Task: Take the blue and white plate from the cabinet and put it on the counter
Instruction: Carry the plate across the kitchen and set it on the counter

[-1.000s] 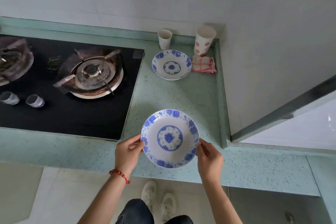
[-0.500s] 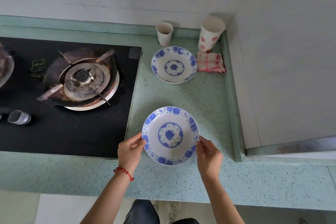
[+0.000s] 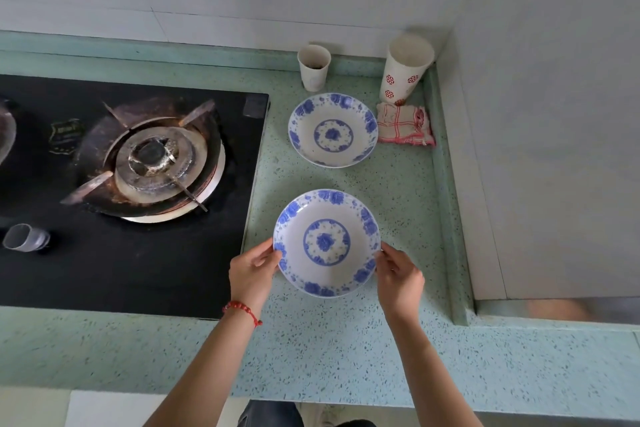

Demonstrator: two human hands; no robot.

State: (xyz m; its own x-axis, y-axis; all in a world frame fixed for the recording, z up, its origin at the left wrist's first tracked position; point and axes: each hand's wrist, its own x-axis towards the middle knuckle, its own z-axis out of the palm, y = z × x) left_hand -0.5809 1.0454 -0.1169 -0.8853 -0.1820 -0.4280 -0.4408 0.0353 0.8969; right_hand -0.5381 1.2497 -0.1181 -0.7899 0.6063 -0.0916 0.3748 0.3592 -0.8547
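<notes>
A blue and white plate (image 3: 326,242) with a flower ring in its middle sits low over the speckled green counter (image 3: 346,350), to the right of the stove. My left hand (image 3: 254,270) grips its left rim and my right hand (image 3: 398,279) grips its right rim. Whether the plate touches the counter I cannot tell. A second, matching blue and white plate (image 3: 333,130) lies on the counter farther back.
A black gas stove (image 3: 131,191) with a burner fills the left side. Two paper cups (image 3: 314,68) (image 3: 405,68) and a folded red-checked cloth (image 3: 404,125) stand at the back right corner. A raised green ledge (image 3: 446,184) and wall bound the right side.
The plate, held in both hands, has moved forward from the counter's front edge to a spot over the counter, closer to the second plate.
</notes>
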